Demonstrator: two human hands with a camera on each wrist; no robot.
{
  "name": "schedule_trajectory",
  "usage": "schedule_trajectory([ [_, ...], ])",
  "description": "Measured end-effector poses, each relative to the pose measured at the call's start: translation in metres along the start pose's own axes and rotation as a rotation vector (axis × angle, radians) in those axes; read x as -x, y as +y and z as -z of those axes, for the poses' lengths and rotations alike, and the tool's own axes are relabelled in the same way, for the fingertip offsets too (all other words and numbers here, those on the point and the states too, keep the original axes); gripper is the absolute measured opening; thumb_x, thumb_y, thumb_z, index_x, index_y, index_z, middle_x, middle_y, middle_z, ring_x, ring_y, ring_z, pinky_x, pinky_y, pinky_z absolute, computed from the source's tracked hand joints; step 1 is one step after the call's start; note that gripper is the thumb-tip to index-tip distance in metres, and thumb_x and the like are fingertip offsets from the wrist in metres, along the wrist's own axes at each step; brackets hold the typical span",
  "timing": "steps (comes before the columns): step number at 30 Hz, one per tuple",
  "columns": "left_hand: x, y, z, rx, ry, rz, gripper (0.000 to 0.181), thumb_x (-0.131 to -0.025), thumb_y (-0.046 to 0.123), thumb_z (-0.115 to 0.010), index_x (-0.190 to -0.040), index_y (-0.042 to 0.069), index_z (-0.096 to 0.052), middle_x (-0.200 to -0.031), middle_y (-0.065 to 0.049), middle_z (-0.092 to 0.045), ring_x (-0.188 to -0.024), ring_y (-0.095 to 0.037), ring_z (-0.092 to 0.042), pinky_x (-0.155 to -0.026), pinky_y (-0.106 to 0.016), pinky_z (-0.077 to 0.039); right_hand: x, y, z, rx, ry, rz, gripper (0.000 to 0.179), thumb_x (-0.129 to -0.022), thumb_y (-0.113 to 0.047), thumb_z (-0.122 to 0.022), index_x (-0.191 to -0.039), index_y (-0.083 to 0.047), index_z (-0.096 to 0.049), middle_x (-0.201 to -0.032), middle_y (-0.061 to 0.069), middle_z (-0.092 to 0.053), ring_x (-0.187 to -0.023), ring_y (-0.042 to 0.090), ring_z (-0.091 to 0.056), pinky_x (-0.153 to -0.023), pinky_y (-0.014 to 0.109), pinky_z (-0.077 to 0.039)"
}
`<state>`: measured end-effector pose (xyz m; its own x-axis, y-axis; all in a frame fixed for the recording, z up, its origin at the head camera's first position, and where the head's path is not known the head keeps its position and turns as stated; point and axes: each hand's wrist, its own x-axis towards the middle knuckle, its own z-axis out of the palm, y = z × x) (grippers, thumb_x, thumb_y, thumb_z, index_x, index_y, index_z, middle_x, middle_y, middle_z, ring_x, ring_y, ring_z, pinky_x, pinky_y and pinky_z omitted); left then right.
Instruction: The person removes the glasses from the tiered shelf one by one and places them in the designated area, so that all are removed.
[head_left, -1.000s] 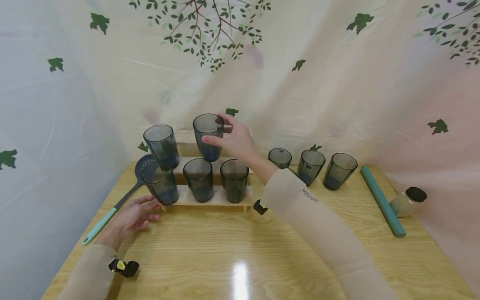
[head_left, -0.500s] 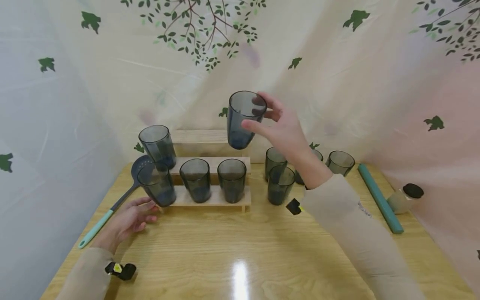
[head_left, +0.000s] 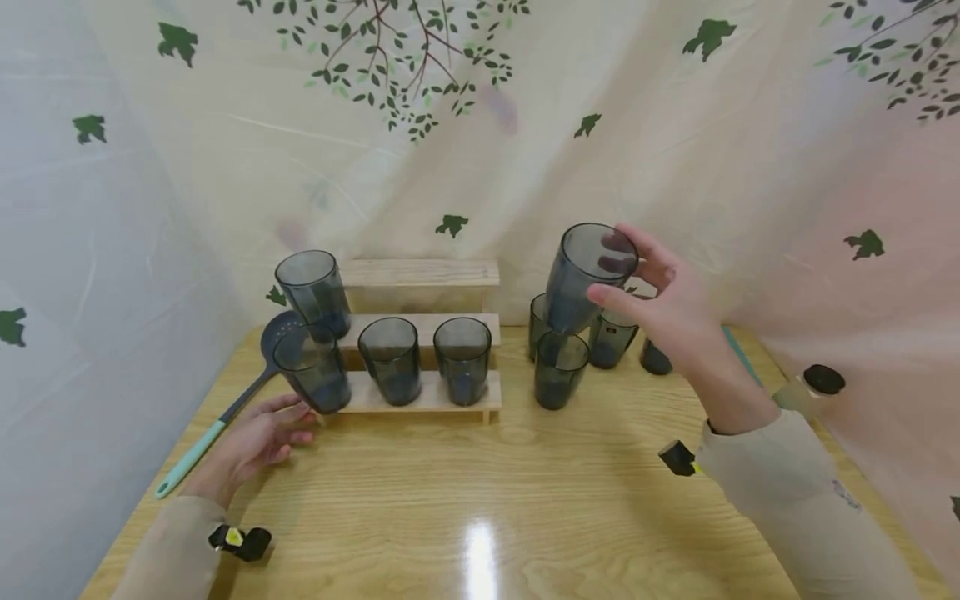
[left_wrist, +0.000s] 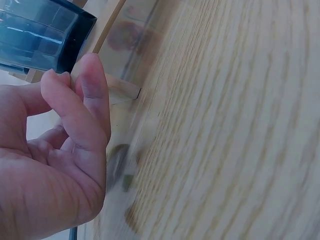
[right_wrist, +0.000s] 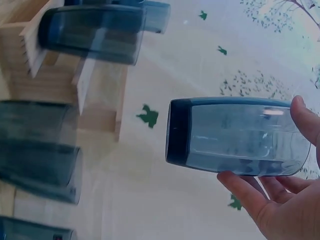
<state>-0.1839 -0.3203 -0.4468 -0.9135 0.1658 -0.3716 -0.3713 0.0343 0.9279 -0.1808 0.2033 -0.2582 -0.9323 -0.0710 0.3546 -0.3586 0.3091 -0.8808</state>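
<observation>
My right hand (head_left: 675,325) grips a smoky blue-grey drinking glass (head_left: 581,283) between thumb and fingers. It is raised over the glasses at the right, rim up and slightly tilted. The right wrist view shows the held glass (right_wrist: 235,137) with fingers on both sides of its wall. At the left end of a three-tier wooden rack (head_left: 427,272) is my left hand (head_left: 258,442), its fingers loosely bent, fingertips right by the lower shelf and the front-left glass (head_left: 315,375). Two more glasses stand on the lower tier, and another glass (head_left: 315,287) on the middle tier's left.
Several matching glasses stand on the table right of the rack, a front one (head_left: 558,379) among them, others partly hidden. A slotted ladle (head_left: 240,404) lies at the left. A black-lidded jar (head_left: 813,387) and a mostly hidden teal stick (head_left: 741,354) are at the right.
My right hand has lifted the glass off the rack, carried it right, and lowered it over the table glasses. My left hand stays in place.
</observation>
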Motion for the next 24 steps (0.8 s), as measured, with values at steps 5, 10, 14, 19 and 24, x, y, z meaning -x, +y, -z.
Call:
schedule_trajectory([
  [5, -0.001, -0.001, 0.002, -0.005, -0.006, -0.009, 0.036, -0.105, 0.027, -0.058, -0.134, 0.011, -0.044, -0.108, 0.000, -0.065, -0.081, -0.011, -0.069, -0.053, -0.018, -0.050, 0.014, 0.017, 0.019, 0.093, 0.064, 0.023, 0.073, -0.087, -0.017, -0.083, -0.151, -0.031, -0.048, -0.141, 0.000, -0.058, -0.118, 0.011, -0.060, -0.084, 0.017, -0.053],
  [10, -0.001, -0.002, 0.003, 0.012, -0.012, -0.008, 0.028, -0.105, 0.026, -0.059, -0.129, 0.015, -0.049, -0.106, 0.001, -0.066, -0.081, -0.011, -0.070, -0.053, -0.017, -0.050, 0.024, 0.040, 0.037, 0.144, 0.107, 0.025, 0.075, -0.087, -0.012, -0.082, -0.151, -0.030, -0.047, -0.141, -0.002, -0.058, -0.113, 0.006, -0.062, -0.077, 0.013, -0.053],
  [14, -0.001, -0.003, 0.004, 0.020, -0.017, -0.007, 0.024, -0.105, 0.026, -0.059, -0.126, 0.017, -0.051, -0.104, 0.002, -0.067, -0.081, -0.010, -0.070, -0.054, -0.017, -0.051, 0.030, 0.056, 0.050, 0.203, 0.133, -0.006, 0.076, -0.086, -0.015, -0.084, -0.152, -0.031, -0.047, -0.139, -0.003, -0.058, -0.107, 0.004, -0.061, -0.066, 0.013, -0.050],
  [19, -0.001, -0.003, 0.004, 0.016, -0.017, -0.006, 0.024, -0.105, 0.027, -0.059, -0.126, 0.018, -0.051, -0.104, 0.002, -0.067, -0.081, -0.010, -0.070, -0.054, -0.017, -0.051, 0.042, 0.072, 0.062, 0.271, 0.137, -0.112, 0.079, -0.087, -0.027, -0.084, -0.154, -0.035, -0.043, -0.138, -0.004, -0.058, -0.115, 0.003, -0.054, -0.072, 0.013, -0.047],
  [24, -0.001, -0.002, 0.003, 0.007, -0.015, -0.002, 0.032, -0.105, 0.028, -0.060, -0.131, 0.014, -0.048, -0.106, 0.001, -0.066, -0.081, -0.011, -0.070, -0.055, -0.017, -0.051, 0.049, 0.091, 0.068, 0.302, 0.113, -0.184, 0.083, -0.087, -0.036, -0.082, -0.156, -0.039, -0.037, -0.135, -0.003, -0.059, -0.130, 0.017, -0.050, -0.075, 0.012, -0.046],
])
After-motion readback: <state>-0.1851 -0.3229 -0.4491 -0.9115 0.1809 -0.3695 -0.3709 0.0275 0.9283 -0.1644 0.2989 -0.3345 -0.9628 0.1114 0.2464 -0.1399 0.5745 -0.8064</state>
